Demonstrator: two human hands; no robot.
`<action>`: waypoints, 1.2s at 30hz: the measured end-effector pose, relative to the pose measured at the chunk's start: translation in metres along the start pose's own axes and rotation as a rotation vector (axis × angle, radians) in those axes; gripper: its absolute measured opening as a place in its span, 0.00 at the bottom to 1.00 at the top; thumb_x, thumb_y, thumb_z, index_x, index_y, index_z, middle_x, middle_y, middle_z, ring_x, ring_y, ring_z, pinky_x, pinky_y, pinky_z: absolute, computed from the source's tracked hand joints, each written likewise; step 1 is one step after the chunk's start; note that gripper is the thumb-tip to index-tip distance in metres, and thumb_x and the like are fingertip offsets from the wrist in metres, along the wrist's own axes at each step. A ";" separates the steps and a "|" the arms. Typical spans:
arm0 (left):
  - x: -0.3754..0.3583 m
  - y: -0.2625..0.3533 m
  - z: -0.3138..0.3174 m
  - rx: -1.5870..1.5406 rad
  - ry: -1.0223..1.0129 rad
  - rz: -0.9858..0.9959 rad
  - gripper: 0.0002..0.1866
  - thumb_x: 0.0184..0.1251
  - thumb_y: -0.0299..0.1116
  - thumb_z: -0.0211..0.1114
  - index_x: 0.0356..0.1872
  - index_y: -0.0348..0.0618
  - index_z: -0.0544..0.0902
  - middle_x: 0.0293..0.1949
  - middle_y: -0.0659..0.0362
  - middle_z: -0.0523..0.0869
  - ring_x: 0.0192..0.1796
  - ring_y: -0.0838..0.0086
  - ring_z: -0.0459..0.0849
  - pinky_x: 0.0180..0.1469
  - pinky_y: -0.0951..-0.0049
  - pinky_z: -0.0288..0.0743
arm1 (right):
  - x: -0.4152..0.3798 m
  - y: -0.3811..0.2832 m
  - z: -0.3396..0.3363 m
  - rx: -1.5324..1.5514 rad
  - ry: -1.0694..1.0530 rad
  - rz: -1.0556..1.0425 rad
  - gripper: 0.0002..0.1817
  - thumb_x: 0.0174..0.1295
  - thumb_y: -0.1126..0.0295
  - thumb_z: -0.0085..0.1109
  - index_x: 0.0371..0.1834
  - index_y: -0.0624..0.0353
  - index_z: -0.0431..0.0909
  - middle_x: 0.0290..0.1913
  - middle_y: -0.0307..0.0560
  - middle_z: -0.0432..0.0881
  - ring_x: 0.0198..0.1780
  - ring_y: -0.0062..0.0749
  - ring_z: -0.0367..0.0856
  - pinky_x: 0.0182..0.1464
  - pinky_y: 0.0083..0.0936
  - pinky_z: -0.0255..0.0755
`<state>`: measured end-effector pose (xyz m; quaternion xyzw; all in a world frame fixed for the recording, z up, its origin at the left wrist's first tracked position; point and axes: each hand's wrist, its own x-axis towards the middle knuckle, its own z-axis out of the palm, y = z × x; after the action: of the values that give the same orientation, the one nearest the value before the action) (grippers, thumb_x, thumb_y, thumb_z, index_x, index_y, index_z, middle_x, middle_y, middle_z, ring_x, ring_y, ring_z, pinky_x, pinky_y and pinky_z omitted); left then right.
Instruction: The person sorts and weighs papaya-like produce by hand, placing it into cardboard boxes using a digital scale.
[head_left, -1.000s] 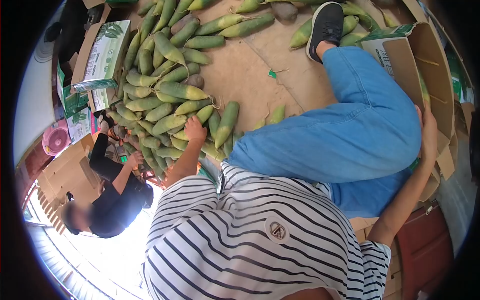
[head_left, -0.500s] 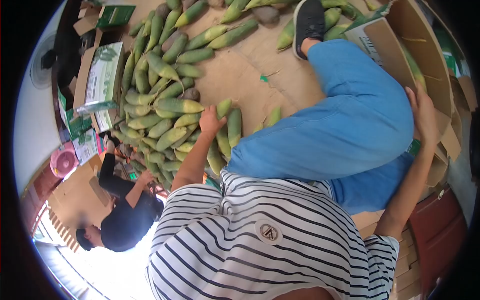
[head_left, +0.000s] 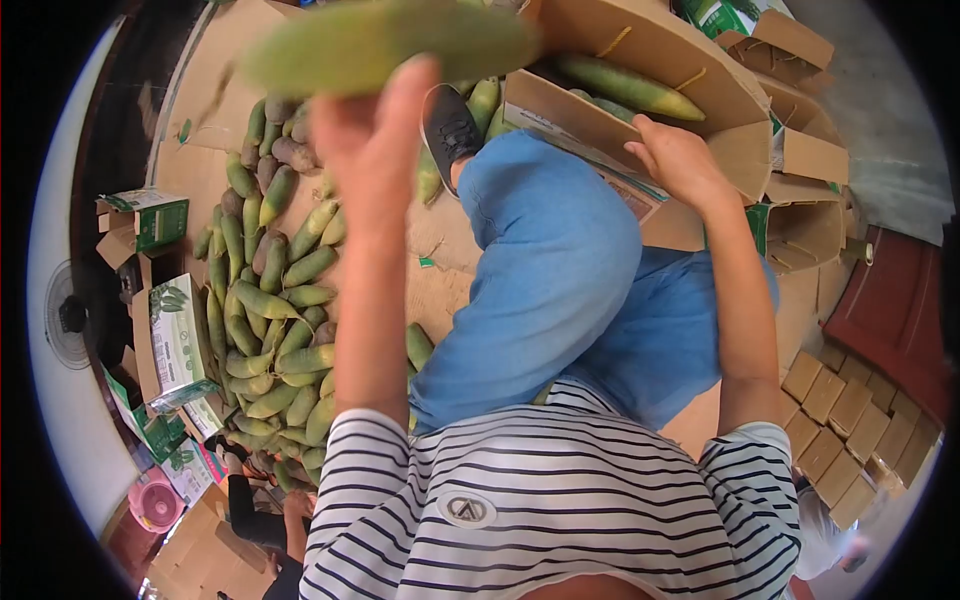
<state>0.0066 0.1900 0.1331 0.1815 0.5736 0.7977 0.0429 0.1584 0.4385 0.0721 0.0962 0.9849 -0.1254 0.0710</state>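
My left hand (head_left: 370, 140) is raised and closed around a large green radish (head_left: 390, 45), blurred by motion and held level near the top of the view. My right hand (head_left: 680, 165) grips the near edge of an open cardboard box (head_left: 735, 145) beside my bent knee. Inside that box lie green radishes (head_left: 630, 87), the lower ones partly hidden by its wall. To the left, a big heap of green radishes (head_left: 265, 300) covers the floor, some green with pale ends and some brownish.
My shoe (head_left: 452, 130) stands between the heap and the box. Printed cartons (head_left: 175, 335) line the left side, near a pink fan (head_left: 155, 500). Another person's dark sleeve (head_left: 245, 515) shows at lower left. Small brown boxes (head_left: 840, 420) are stacked at right.
My left hand has lifted a green radish up from the heap. My right hand has shifted along to the box edge. The view has turned toward the box, bringing its contents into sight.
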 end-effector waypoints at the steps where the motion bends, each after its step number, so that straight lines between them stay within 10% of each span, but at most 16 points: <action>1: 0.006 -0.005 0.018 0.026 -0.086 0.005 0.18 0.58 0.30 0.69 0.47 0.34 0.76 0.43 0.57 0.82 0.43 0.77 0.80 0.47 0.75 0.75 | 0.000 0.000 -0.001 -0.012 -0.024 0.008 0.13 0.65 0.62 0.52 0.40 0.62 0.67 0.35 0.61 0.79 0.40 0.58 0.77 0.40 0.47 0.70; 11: -0.112 -0.121 -0.136 0.906 -0.337 -0.360 0.13 0.62 0.33 0.65 0.41 0.34 0.77 0.36 0.54 0.83 0.40 0.70 0.82 0.40 0.72 0.75 | -0.001 0.003 0.000 0.016 -0.019 -0.032 0.12 0.64 0.64 0.52 0.38 0.62 0.67 0.30 0.60 0.78 0.37 0.57 0.77 0.38 0.46 0.70; 17: -0.193 -0.119 -0.184 0.876 -0.431 -0.629 0.14 0.62 0.30 0.64 0.45 0.33 0.75 0.37 0.50 0.82 0.38 0.68 0.82 0.41 0.72 0.76 | -0.002 0.009 0.005 0.032 0.012 -0.030 0.14 0.64 0.61 0.53 0.37 0.63 0.67 0.29 0.59 0.79 0.36 0.56 0.78 0.37 0.47 0.70; 30: -0.076 0.072 -0.014 0.426 -0.184 0.058 0.10 0.69 0.24 0.56 0.49 0.34 0.76 0.44 0.55 0.82 0.46 0.76 0.80 0.50 0.76 0.75 | -0.026 0.029 -0.026 0.125 0.363 0.092 0.17 0.67 0.54 0.47 0.45 0.56 0.74 0.41 0.50 0.81 0.44 0.48 0.79 0.44 0.40 0.72; 36: -0.035 0.082 0.117 0.706 -0.727 0.270 0.15 0.67 0.32 0.61 0.51 0.36 0.76 0.46 0.54 0.83 0.49 0.73 0.82 0.49 0.74 0.75 | -0.027 0.049 -0.030 0.149 0.575 0.107 0.11 0.64 0.61 0.49 0.37 0.55 0.77 0.39 0.47 0.82 0.43 0.47 0.80 0.41 0.44 0.74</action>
<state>0.0900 0.2577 0.2338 0.5223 0.7270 0.4399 0.0721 0.1910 0.4880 0.0936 0.1844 0.9462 -0.1611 -0.2116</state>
